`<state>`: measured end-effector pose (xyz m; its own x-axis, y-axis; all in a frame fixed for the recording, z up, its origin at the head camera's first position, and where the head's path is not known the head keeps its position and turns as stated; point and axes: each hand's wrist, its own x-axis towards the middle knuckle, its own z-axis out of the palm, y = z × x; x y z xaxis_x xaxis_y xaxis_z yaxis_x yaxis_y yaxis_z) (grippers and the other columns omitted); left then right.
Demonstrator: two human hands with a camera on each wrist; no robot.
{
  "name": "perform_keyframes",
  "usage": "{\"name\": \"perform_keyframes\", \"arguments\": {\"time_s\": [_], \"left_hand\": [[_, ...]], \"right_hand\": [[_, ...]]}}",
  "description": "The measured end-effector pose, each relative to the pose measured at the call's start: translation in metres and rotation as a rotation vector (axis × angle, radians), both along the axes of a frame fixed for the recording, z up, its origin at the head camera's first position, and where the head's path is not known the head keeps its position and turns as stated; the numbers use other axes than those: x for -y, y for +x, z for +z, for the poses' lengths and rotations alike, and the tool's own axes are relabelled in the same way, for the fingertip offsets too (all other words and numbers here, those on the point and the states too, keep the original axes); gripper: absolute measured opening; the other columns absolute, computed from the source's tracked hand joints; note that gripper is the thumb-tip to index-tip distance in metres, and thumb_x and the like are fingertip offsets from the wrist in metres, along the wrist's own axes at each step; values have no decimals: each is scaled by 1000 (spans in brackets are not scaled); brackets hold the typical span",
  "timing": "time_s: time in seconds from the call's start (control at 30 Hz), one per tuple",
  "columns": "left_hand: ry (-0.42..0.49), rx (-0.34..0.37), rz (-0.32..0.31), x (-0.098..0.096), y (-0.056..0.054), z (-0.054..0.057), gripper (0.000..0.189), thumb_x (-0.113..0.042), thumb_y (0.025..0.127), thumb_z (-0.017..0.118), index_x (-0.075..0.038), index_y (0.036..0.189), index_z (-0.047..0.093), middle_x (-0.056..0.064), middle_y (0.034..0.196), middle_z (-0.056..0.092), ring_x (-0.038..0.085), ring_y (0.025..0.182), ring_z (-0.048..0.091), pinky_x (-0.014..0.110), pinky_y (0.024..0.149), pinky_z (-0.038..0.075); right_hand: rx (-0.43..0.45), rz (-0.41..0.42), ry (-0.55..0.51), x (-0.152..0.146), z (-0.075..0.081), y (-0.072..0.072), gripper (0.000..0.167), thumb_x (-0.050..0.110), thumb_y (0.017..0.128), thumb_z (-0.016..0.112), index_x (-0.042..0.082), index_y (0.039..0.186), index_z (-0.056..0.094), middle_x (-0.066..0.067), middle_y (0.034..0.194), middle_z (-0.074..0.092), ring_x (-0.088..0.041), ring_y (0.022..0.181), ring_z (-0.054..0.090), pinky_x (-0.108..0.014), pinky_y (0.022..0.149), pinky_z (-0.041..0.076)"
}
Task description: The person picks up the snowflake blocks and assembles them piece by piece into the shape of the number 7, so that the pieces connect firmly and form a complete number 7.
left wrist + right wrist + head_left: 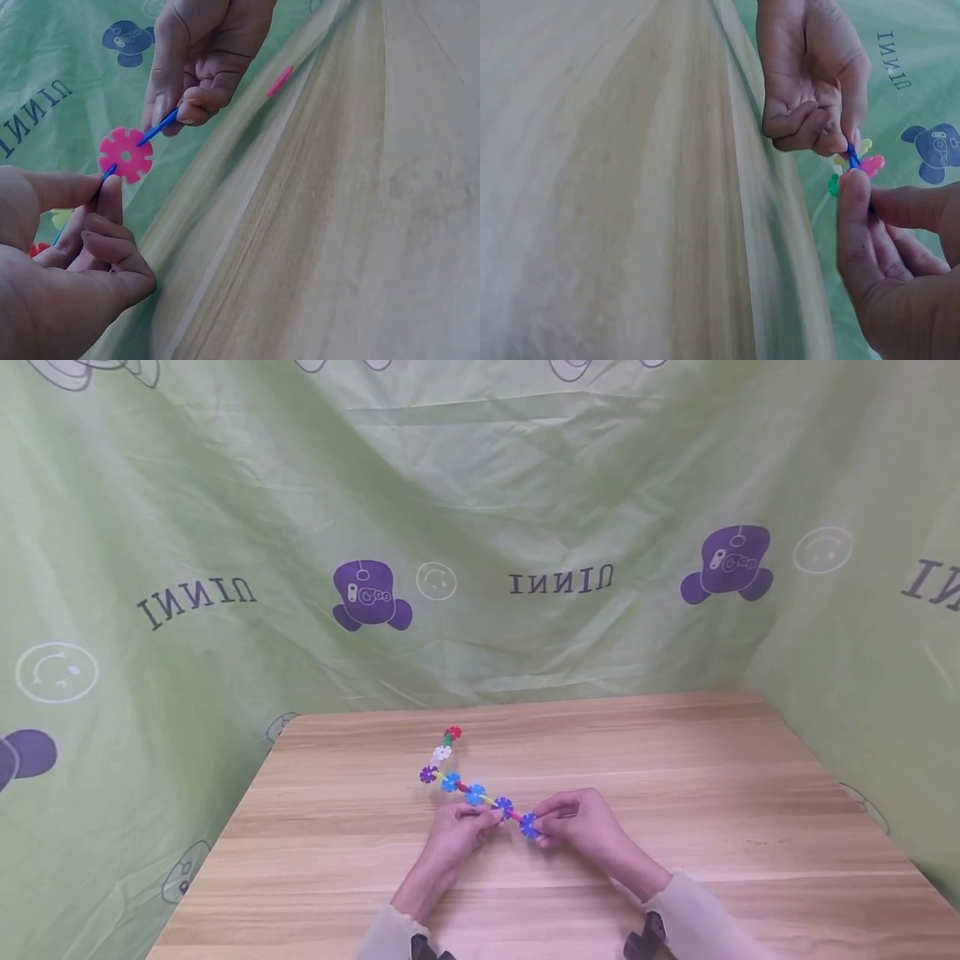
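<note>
A chain of slotted plastic snowflake discs [475, 794] in several colours runs from both hands toward the back left of the table, bending near a purple disc [428, 774] and ending at a red disc [453, 732]. My left hand [456, 837] pinches a dark blue disc [502, 808] near the chain's close end. At that end, my right hand [583, 827] pinches another blue disc [528, 826] between thumb and finger. Between these two, a pink disc [126, 155] shows its face in the left wrist view, slotted into both blue edges. Fingertips partly cover the blue discs.
The wooden table [712, 777] lies under both hands. A green cloth [480, 643] with purple bear prints hangs behind it and at both sides. In the left wrist view, a small pink piece [280, 81] shows near the table edge.
</note>
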<state>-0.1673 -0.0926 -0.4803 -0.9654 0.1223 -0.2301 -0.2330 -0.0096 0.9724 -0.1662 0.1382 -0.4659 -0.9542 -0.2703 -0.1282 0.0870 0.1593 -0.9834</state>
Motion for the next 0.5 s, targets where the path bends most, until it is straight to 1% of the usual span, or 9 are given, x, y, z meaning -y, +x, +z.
{"name": "perform_keyframes", "arguments": {"time_s": [0.13, 0.2, 0.33, 0.5], "left_hand": [[-6, 0, -4, 0, 0, -2, 17, -15, 91, 79, 0, 99, 78, -8, 76, 68, 9, 72, 55, 19, 65, 46], [-5, -11, -6, 0, -1, -2, 16, -13, 92, 78, 1, 100, 78, -7, 79, 69, 10, 73, 56, 20, 66, 47], [-12, -16, -7, 1, -2, 1, 15, -14, 92, 79, 0, 97, 78, -7, 78, 66, 10, 73, 54, 20, 64, 46], [-8, -6, -13, 2, -4, 4, 20, -14, 92, 79, 3, 103, 77, -5, 84, 70, 10, 75, 56, 20, 66, 48]], "right_hand": [[1, -5, 11, 1, 0, -1, 26, -4, 89, 73, -13, 113, 71, -24, 97, 79, -19, 75, 77, -34, 73, 67], [5, -5, 10, 1, 0, -2, 25, -3, 89, 73, -11, 113, 71, -22, 97, 80, -19, 75, 77, -33, 74, 67], [-1, 9, 0, -1, 3, -3, 25, -2, 89, 74, -11, 113, 71, -22, 98, 80, -21, 77, 77, -35, 75, 67], [-17, 31, 13, -5, 6, -5, 26, -4, 89, 73, -10, 113, 71, -22, 97, 79, -24, 78, 78, -38, 75, 67]]}}
